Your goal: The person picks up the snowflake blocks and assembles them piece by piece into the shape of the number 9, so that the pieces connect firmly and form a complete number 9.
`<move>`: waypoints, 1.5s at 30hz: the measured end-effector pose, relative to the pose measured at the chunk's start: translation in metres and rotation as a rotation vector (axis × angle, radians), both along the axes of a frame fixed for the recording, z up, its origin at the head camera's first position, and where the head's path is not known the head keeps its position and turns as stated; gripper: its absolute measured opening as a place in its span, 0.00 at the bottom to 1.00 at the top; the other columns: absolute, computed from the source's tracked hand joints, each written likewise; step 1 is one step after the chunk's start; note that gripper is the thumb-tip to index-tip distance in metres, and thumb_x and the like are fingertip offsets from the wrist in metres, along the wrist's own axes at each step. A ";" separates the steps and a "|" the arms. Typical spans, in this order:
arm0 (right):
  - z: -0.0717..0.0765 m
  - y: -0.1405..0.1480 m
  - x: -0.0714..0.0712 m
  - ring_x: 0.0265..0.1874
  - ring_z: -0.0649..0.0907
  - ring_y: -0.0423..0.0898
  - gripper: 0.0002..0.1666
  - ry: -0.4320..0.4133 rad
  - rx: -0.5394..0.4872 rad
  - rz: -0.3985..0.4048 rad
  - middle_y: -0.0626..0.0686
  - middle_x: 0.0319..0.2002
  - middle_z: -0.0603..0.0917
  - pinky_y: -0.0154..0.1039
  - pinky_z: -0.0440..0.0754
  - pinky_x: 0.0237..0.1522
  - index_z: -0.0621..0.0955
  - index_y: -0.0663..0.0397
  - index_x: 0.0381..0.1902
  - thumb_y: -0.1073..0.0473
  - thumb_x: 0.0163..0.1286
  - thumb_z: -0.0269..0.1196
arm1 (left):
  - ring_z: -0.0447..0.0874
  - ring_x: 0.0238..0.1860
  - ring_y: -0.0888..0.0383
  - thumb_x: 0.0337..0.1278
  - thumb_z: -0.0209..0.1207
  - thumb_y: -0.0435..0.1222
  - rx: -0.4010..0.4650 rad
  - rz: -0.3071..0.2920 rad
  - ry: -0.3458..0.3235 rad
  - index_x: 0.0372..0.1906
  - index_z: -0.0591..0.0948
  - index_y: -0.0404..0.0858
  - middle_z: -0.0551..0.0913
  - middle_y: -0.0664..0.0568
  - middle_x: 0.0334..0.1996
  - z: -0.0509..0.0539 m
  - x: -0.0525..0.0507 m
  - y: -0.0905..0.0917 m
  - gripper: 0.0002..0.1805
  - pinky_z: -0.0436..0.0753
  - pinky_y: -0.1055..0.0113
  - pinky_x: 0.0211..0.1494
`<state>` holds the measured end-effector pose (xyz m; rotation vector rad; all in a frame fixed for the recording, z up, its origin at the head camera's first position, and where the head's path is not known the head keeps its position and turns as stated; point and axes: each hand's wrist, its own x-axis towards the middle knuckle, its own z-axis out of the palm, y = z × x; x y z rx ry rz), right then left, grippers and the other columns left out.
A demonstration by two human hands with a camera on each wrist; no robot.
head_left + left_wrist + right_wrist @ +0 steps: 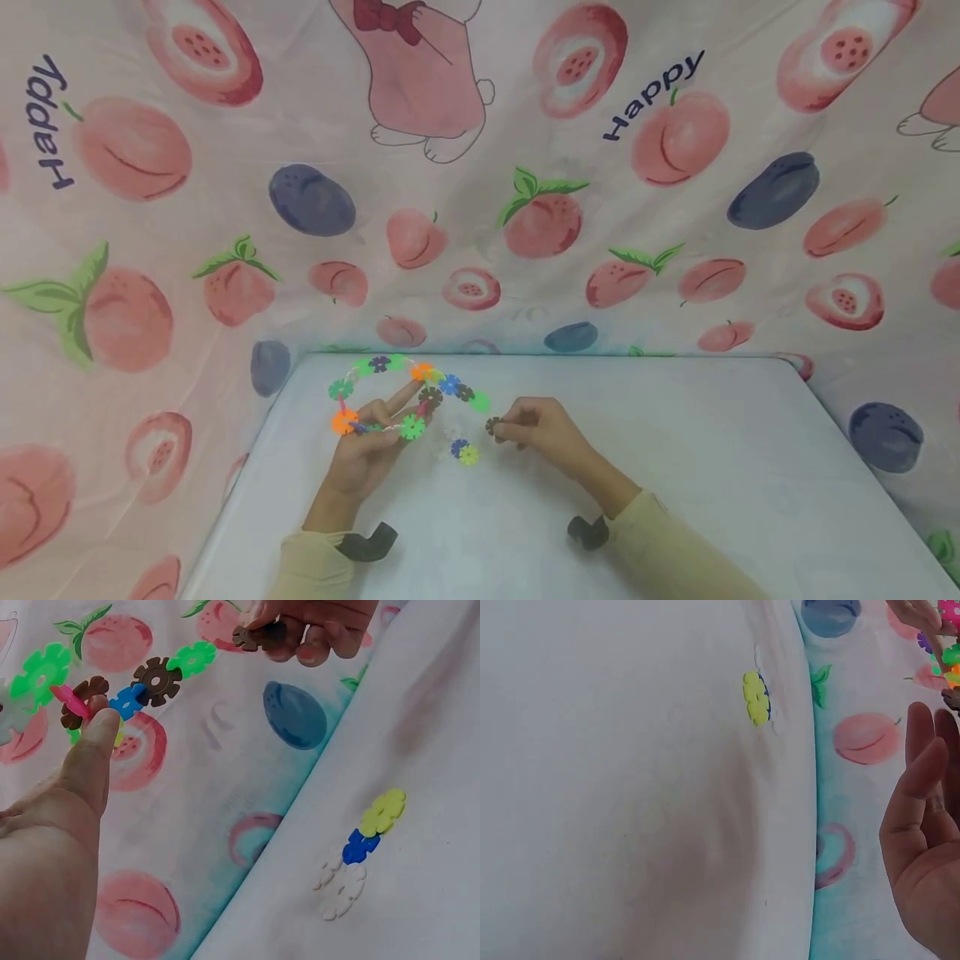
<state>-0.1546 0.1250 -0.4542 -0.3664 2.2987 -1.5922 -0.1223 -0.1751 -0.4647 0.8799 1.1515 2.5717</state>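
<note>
My left hand [367, 462] holds a ring of linked plastic snowflake discs [345, 422] in orange, green, purple, brown and other colours, raised above the table. From the ring, a short arm of discs ending in a green disc [192, 658] sticks out to the right. In the left wrist view, the left thumb presses near a brown disc and a pink one. Between thumb and fingers, my right hand [543, 429] pinches a single brown snowflake disc [259, 636], apart from the green end disc. The right wrist view shows the right hand's palm and fingers, the pinched disc hidden.
On the white table [675, 467], between the hands, lies a small joined group: a yellow disc [383, 812], a blue disc [361, 846] and white discs [345, 891]. A fruit-print cloth [480, 208] hangs behind the table's back edge.
</note>
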 end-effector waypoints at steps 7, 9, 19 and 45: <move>0.000 -0.003 0.000 0.49 0.88 0.46 0.16 0.013 -0.098 -0.052 0.47 0.52 0.86 0.41 0.86 0.49 0.84 0.55 0.30 0.49 0.66 0.71 | 0.72 0.73 0.42 0.60 0.36 0.14 -0.013 0.006 -0.015 0.38 0.84 0.41 0.55 0.36 0.80 0.001 0.001 0.001 0.29 0.69 0.58 0.78; 0.000 -0.004 0.000 0.48 0.88 0.46 0.17 0.030 -0.108 -0.070 0.47 0.54 0.85 0.41 0.86 0.50 0.83 0.56 0.29 0.49 0.66 0.71 | 0.72 0.73 0.43 0.59 0.35 0.14 -0.018 0.005 -0.010 0.38 0.85 0.41 0.55 0.37 0.80 0.001 0.001 0.001 0.29 0.70 0.59 0.77; 0.004 -0.007 0.004 0.48 0.89 0.49 0.14 0.087 -0.164 -0.080 0.45 0.55 0.85 0.40 0.87 0.52 0.83 0.54 0.29 0.51 0.68 0.70 | 0.70 0.74 0.42 0.57 0.36 0.13 0.006 0.014 0.007 0.38 0.83 0.38 0.49 0.32 0.80 0.004 0.004 0.003 0.28 0.69 0.57 0.78; 0.002 -0.001 0.004 0.55 0.87 0.49 0.29 0.149 -0.332 0.099 0.53 0.65 0.80 0.39 0.87 0.53 0.79 0.47 0.64 0.63 0.66 0.71 | 0.72 0.73 0.42 0.58 0.32 0.13 0.054 -0.041 -0.027 0.37 0.83 0.37 0.55 0.36 0.80 0.009 0.008 0.006 0.29 0.67 0.57 0.79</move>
